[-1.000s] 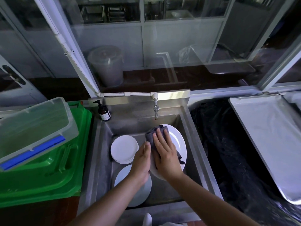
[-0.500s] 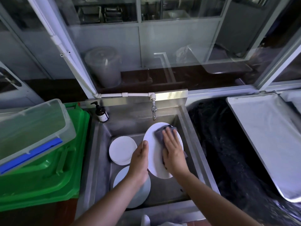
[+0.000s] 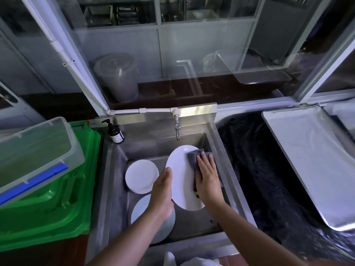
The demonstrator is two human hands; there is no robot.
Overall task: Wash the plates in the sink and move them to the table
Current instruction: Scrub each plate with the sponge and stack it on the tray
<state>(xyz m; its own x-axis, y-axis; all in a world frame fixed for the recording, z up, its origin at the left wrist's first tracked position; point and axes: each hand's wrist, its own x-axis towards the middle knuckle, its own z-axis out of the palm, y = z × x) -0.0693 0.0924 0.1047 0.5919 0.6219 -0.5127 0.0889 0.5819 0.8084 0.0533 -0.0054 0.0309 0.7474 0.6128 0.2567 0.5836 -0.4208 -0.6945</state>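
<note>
Since the frame one second earlier, the right hand [image 3: 208,177] with the grey cloth [image 3: 194,157] has shifted from the upper left part of the large white plate [image 3: 181,181] to its right half, and the plate face has turned more toward the camera.

Left hand [image 3: 163,192]: grips the left rim of the large white plate, thumb lying along the rim edge, remaining fingers hidden behind the plate. The plate is held tilted above the steel sink [image 3: 221,160] basin, below the tap [image 3: 177,129].

Right hand: fingers straight and spread, palm flat, pressing the grey cloth against the plate face. The cloth projects beyond the fingertips toward the top rim of the plate.

Inside the sink, left of the held plate, a stack of small white plates [image 3: 141,176] lies flat. Nearer the camera, another white plate [image 3: 140,210] lies on the basin floor, partly covered by the left wrist.

A dark pump bottle [image 3: 115,133] stands on the rear left corner of the sink ledge. A green bin lid [image 3: 57,204] is left of the sink, with a clear plastic container [image 3: 34,150] resting on it. To the right of the sink lies a black sheet-covered surface [image 3: 259,169], and a metal tray [image 3: 311,160] sits beyond it
</note>
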